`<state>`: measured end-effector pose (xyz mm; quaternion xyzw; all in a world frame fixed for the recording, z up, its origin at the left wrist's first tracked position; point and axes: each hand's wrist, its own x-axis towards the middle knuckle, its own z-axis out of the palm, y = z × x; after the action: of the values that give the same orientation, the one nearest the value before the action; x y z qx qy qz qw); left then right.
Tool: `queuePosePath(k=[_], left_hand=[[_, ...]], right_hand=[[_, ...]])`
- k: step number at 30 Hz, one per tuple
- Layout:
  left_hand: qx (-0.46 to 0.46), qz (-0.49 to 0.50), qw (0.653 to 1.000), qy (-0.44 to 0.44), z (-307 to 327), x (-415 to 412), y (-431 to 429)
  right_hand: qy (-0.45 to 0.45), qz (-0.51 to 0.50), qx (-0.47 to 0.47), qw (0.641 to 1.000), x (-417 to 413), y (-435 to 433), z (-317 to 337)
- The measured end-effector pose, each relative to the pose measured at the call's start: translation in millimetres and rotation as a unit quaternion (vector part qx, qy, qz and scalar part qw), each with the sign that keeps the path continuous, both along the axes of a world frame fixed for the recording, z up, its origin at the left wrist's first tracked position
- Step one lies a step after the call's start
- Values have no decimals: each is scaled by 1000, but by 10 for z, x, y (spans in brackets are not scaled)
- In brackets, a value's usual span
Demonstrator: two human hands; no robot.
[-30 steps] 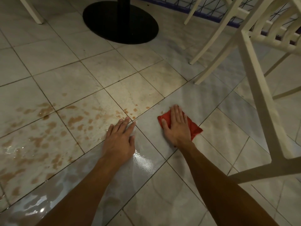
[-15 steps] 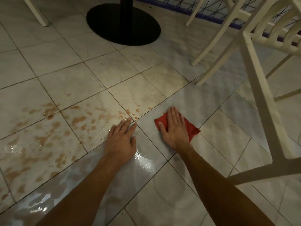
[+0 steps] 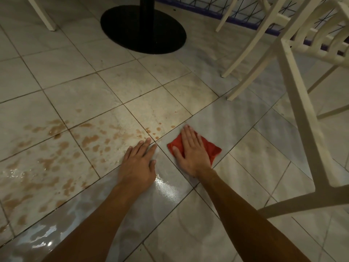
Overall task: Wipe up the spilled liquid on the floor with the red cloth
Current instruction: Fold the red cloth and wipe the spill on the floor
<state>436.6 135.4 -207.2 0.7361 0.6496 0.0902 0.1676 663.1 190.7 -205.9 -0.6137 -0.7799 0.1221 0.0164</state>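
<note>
Pressing the cloth (image 3: pixel 211 148) down, the right grip (image 3: pixel 194 154) lies straight-fingered over its middle. Left grip (image 3: pixel 137 164) rests flat on the floor (image 3: pixel 188 227) nearby.

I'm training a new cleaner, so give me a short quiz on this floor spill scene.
1. True or false: the right hand lies flat on the red cloth.
2. The brown spill lies mostly: A left of the left hand, B right of the right hand, C under the red cloth.
3. Fill in: the left hand rests flat on the tiled ____.
Key: 1 true; 2 A; 3 floor.
</note>
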Motion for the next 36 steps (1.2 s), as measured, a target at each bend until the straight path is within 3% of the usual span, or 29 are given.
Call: queuePosePath(k=[3,8,11,18,23,25,28,32,36], left_hand=[[8,11,1000,0,29,-61,-6],[7,13,1000,-2,53,-168,46],[0,22,1000,1,44,-149,74],[19,26,999,-16,-13,-202,41],[21,19,999,-19,-2,-219,42],[18,23,999,-20,15,-222,60],[17,32,999,-9,27,-249,91],[25,56,998,-1,-14,-403,173],[40,59,997,-12,-69,-480,156]], right_hand=[[7,73,3,997,198,-294,11],[10,-109,-1,994,300,-65,-63],[12,-141,-16,990,41,277,-57],[12,96,1,995,183,95,-21],[10,-88,0,996,220,296,-53],[6,-115,-17,993,-34,457,-46],[12,-7,0,1000,-260,428,-17],[9,136,14,991,42,138,-31],[3,-9,-2,1000,170,257,-33]])
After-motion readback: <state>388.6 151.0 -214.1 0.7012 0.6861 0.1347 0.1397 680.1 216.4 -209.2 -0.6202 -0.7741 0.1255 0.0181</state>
